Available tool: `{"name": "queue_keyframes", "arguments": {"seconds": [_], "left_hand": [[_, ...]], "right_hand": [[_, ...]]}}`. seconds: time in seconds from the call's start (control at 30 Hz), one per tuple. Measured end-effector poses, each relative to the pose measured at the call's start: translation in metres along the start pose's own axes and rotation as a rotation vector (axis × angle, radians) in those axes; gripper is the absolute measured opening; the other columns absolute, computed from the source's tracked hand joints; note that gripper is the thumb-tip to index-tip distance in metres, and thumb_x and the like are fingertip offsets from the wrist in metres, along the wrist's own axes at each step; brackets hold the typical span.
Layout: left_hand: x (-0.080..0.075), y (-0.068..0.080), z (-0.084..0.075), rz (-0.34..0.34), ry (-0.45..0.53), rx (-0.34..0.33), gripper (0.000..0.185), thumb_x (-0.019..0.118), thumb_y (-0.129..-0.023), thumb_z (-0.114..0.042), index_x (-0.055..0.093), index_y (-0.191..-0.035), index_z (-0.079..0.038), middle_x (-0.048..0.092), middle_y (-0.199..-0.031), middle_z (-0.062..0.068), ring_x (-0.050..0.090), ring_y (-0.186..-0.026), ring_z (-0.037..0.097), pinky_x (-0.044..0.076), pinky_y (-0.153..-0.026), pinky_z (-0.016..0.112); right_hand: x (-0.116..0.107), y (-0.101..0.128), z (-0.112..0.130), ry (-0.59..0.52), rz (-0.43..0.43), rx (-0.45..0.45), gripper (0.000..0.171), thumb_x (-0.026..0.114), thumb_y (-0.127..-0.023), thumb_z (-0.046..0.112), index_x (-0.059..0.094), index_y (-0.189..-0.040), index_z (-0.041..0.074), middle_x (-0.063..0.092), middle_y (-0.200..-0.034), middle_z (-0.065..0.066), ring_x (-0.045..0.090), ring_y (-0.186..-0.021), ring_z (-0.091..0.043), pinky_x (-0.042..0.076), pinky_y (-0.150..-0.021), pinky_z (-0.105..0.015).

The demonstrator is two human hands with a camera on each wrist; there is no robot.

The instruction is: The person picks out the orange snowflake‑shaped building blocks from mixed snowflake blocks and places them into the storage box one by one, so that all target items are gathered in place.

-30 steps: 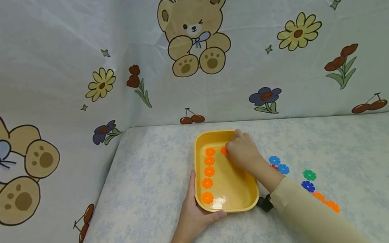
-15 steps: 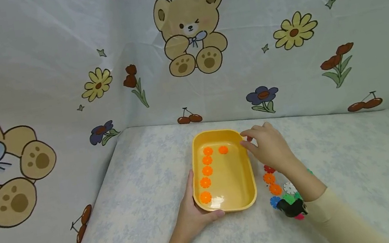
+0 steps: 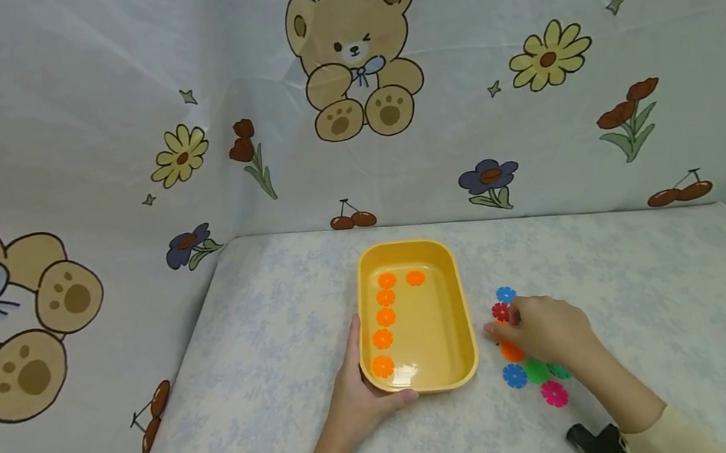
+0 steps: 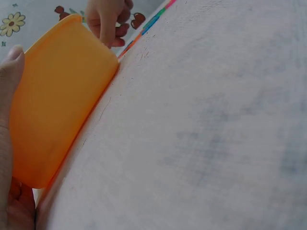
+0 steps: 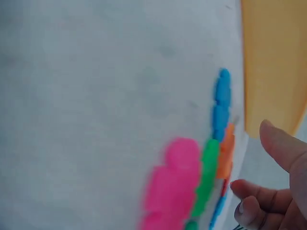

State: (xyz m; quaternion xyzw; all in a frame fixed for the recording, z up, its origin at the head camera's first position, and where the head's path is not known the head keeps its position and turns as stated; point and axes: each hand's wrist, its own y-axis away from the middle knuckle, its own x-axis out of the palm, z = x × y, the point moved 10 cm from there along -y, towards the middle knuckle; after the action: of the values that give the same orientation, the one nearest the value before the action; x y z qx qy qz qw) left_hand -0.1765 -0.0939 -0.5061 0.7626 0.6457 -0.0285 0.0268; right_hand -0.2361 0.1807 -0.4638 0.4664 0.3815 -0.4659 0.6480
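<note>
Pale blue mottled cloth covers the table [image 3: 271, 363], nearest item in view. Left hand [image 3: 360, 401]: grips the near left corner of the yellow tray [image 3: 467, 336], thumb along the near rim, fingers up the left wall. Right hand [image 3: 548, 328]: lies just right of the tray, fingers curled down over an orange flower disc [image 3: 510, 352] in the loose pile; whether it pinches the disc cannot be told. Loose discs about that hand: pink disc [image 3: 554, 393], blue disc [image 3: 513, 375], green disc [image 3: 537, 371], red disc [image 3: 500, 311], light blue disc [image 3: 506, 294] farthest. Tray contents: six orange discs; five in a column [image 3: 382, 322] along the left wall, one more [image 3: 415, 278] beside the top of it. Backdrop: printed sheet with bear [image 3: 353, 54], flowers, cherries.
</note>
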Motion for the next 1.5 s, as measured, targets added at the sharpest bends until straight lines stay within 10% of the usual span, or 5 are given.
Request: {"name": "queue_keyframes", "arguments": {"seconds": [0.47, 0.83, 1.5], "left_hand": [[0.0, 0.0, 0.002, 0.003, -0.004, 0.001, 0.132, 0.093, -0.069, -0.021, -0.001, -0.16, -0.031, 0.02, -0.165, -0.008, 0.041, -0.142, 0.015, 0.036, -0.11, 0.016], [0.002, -0.001, 0.0, 0.009, 0.005, 0.007, 0.132, 0.092, -0.069, -0.02, -0.002, -0.161, -0.03, 0.021, -0.165, -0.005, 0.043, -0.141, 0.017, 0.037, -0.109, 0.016], [0.002, 0.0, 0.0, 0.003, 0.0, 0.003, 0.131, 0.092, -0.069, -0.02, -0.001, -0.161, -0.029, 0.019, -0.166, -0.005, 0.039, -0.144, 0.017, 0.035, -0.111, 0.015]], "right_hand": [[0.023, 0.0, -0.006, -0.134, 0.051, 0.023, 0.034, 0.075, -0.087, 0.041, 0.056, -0.087, 0.013, 0.05, -0.066, -0.002, 0.046, -0.054, -0.016, 0.033, -0.049, -0.025], [0.012, 0.003, 0.001, -0.254, -0.051, -0.15, 0.027, 0.075, -0.089, 0.024, 0.058, -0.107, 0.014, 0.054, -0.083, 0.002, 0.043, -0.058, -0.013, 0.034, -0.05, -0.022], [0.023, 0.003, -0.01, -0.437, 0.061, -0.18, 0.026, 0.07, -0.093, 0.02, 0.063, -0.118, 0.024, 0.063, -0.107, -0.001, 0.053, -0.094, -0.02, 0.05, -0.08, -0.033]]}}
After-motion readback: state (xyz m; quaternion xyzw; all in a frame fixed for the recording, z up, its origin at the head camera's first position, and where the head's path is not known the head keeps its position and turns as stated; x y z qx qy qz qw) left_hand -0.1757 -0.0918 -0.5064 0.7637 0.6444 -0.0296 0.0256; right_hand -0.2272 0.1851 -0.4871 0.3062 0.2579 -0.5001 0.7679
